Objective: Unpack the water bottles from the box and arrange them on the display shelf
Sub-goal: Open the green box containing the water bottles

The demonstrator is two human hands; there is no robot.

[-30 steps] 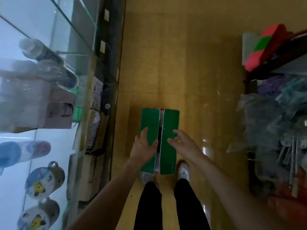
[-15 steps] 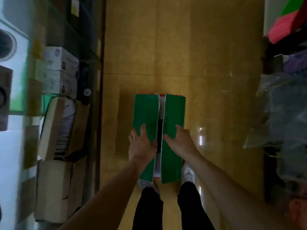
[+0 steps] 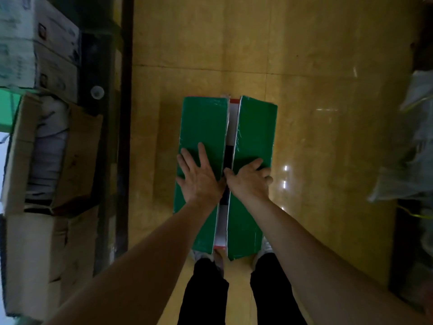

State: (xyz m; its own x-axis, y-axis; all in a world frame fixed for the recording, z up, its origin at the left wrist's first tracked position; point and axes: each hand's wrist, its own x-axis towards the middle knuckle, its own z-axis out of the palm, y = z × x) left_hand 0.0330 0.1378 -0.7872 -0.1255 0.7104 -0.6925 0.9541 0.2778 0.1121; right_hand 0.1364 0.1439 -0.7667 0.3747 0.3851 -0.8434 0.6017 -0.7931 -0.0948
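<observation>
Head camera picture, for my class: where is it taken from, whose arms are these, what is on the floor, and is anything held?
No machine here: a person wears the camera on the head, so you look down along their own arms. The left hand and right hand rest on the two top flaps of a green box standing on the yellow tiled floor. The flaps are slightly parted; no bottles show. Nothing is lifted. Cardboard boxes sit stacked at the left.
</observation>
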